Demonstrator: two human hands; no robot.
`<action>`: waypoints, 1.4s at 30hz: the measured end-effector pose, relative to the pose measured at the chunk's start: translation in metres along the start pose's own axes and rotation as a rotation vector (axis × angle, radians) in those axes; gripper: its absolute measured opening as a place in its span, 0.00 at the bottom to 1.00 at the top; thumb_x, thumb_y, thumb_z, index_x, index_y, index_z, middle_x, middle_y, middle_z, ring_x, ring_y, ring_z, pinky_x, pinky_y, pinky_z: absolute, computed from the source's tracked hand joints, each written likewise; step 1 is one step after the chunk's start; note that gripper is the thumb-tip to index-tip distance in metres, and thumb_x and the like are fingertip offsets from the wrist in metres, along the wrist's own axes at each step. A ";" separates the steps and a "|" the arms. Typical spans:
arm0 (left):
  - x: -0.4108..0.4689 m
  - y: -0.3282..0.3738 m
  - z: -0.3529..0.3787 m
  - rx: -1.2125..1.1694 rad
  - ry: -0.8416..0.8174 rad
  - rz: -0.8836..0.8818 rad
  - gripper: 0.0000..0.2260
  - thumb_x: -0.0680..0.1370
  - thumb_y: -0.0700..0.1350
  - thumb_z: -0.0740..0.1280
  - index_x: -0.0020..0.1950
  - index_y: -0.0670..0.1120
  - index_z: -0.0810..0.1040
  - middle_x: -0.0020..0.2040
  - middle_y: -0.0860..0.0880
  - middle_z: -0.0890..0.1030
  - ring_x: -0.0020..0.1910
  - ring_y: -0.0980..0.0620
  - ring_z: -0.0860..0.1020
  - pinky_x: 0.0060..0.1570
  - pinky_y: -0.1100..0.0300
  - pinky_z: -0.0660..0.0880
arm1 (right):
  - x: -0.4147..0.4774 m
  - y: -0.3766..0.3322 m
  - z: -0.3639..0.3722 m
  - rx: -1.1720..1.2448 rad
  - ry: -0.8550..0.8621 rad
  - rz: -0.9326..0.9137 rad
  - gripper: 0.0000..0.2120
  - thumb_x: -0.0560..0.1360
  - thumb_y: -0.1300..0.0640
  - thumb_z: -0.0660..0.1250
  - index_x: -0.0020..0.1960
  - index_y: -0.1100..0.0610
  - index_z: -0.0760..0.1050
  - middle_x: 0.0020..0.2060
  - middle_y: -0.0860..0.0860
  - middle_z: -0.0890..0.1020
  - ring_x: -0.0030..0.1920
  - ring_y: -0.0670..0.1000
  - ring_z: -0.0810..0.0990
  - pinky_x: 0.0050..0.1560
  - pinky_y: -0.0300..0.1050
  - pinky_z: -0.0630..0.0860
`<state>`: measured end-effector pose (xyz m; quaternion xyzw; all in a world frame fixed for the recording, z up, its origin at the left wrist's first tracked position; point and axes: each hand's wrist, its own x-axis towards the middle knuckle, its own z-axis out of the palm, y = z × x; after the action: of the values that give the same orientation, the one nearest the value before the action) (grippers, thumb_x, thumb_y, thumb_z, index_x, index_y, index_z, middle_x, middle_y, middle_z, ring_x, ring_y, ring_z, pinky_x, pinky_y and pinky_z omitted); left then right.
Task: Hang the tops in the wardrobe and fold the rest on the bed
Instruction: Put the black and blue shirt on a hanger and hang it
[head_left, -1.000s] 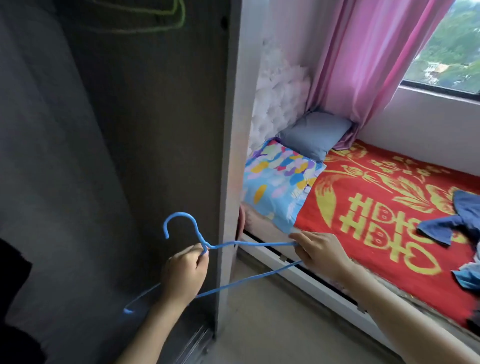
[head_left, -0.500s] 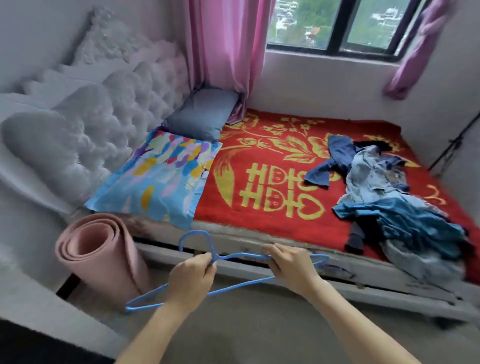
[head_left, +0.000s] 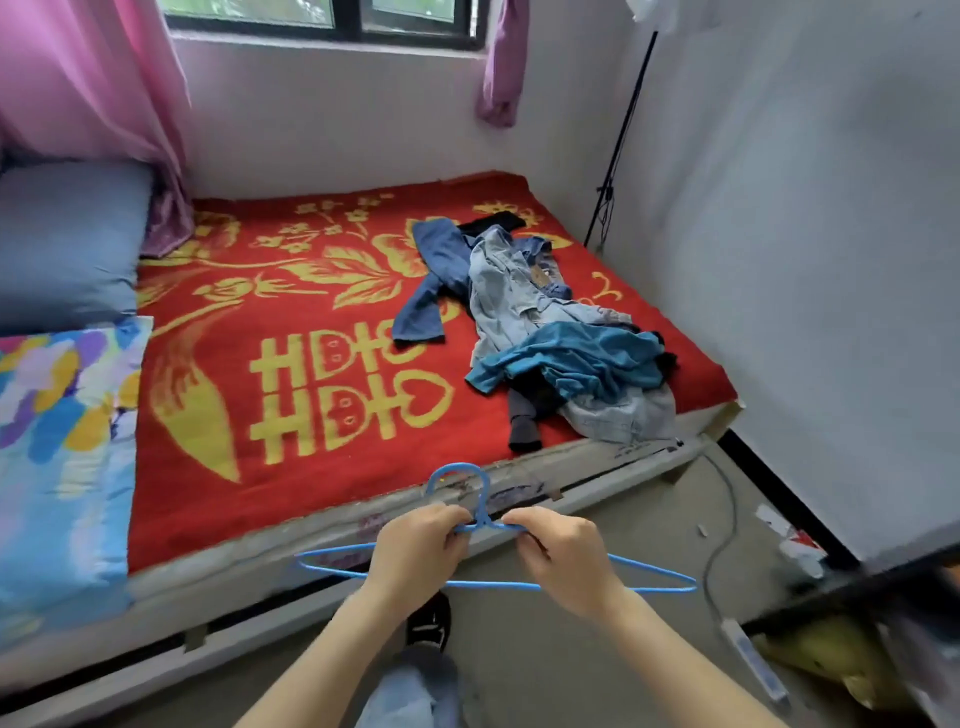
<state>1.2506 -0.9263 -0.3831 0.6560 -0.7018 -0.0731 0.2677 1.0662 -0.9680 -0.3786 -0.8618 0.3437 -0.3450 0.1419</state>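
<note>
— Two hands, what's held?
— One blue hanger (head_left: 498, 585), level above the floor at the bed's edge. Left hand (head_left: 415, 551) and right hand (head_left: 563, 558) each pinch its neck under the hook.
— Clothes?
— One pile (head_left: 561, 338), on the red blanket (head_left: 363, 467), right side.

Reaches both forearms forward, left hand (head_left: 415, 553) and right hand (head_left: 563, 558) close together, fingers curled, pinching the blue hanger (head_left: 493, 585) near its neck.
</note>
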 end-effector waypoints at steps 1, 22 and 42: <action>0.010 -0.008 0.004 -0.001 -0.028 0.005 0.12 0.66 0.51 0.56 0.33 0.52 0.79 0.26 0.58 0.75 0.26 0.57 0.75 0.22 0.67 0.61 | 0.007 0.008 0.000 -0.008 0.012 0.020 0.11 0.68 0.61 0.60 0.48 0.53 0.76 0.37 0.48 0.84 0.35 0.45 0.81 0.35 0.36 0.75; 0.254 -0.157 0.064 -0.383 -0.126 0.146 0.09 0.63 0.38 0.71 0.37 0.51 0.84 0.29 0.55 0.80 0.36 0.57 0.74 0.26 0.63 0.70 | 0.209 0.122 0.021 0.004 -0.366 0.749 0.18 0.76 0.53 0.65 0.31 0.37 0.72 0.30 0.44 0.78 0.34 0.47 0.75 0.39 0.47 0.71; 0.302 -0.164 0.076 -0.011 -0.470 -0.400 0.22 0.78 0.54 0.63 0.71 0.55 0.65 0.69 0.50 0.67 0.69 0.49 0.61 0.63 0.55 0.65 | 0.259 0.218 0.013 0.307 -0.247 0.937 0.13 0.80 0.61 0.59 0.54 0.43 0.74 0.24 0.49 0.79 0.20 0.46 0.71 0.27 0.37 0.70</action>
<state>1.3607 -1.2560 -0.4379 0.7448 -0.6011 -0.2778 0.0820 1.1039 -1.3042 -0.3645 -0.6187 0.6192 -0.1864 0.4462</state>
